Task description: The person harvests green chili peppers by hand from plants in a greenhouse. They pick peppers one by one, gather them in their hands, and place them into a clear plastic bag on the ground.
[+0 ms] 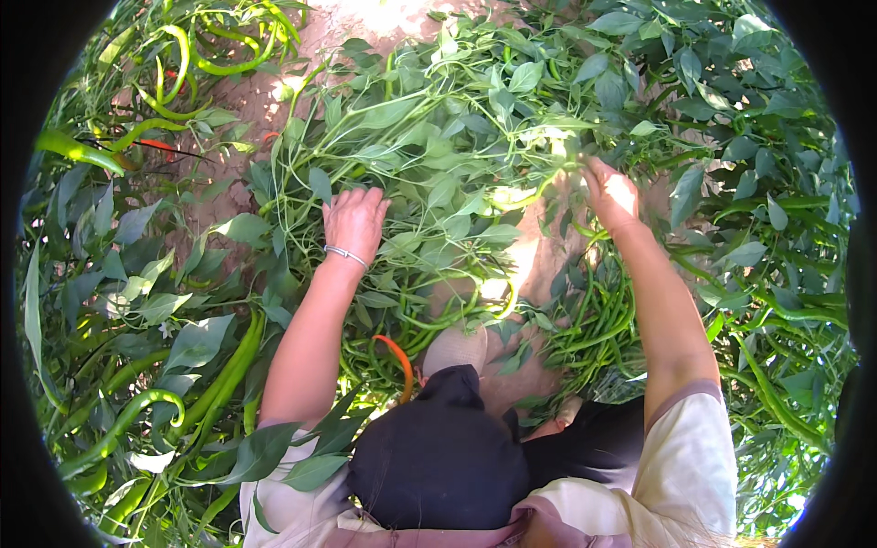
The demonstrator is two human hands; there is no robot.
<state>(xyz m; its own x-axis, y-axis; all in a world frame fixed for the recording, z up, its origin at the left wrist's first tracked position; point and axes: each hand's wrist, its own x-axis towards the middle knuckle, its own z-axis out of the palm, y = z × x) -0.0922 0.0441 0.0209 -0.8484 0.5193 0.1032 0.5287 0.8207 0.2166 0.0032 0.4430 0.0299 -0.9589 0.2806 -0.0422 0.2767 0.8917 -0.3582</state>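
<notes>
A big heap of leafy pepper plants (438, 144) lies on the soil before me. My left hand (355, 222), with a bracelet at its wrist, rests at the heap's near left side, its fingertips partly among the leaves. My right hand (608, 192) is at the heap's right edge, its fingers bent at the stems; whether they grip one is unclear. A curved green pepper (524, 201) hangs to the left of that hand. Below my right hand lies a pile of long green chili peppers (596, 329). An orange-red pepper (399, 363) is beside my shoe.
Standing pepper plants with long green peppers (219, 383) crowd the left side. More pepper plants (774, 274) line the right. Bare soil (233, 116) shows at the upper left. My shoe (455, 349) and dark-clothed knee (442, 452) are close in front.
</notes>
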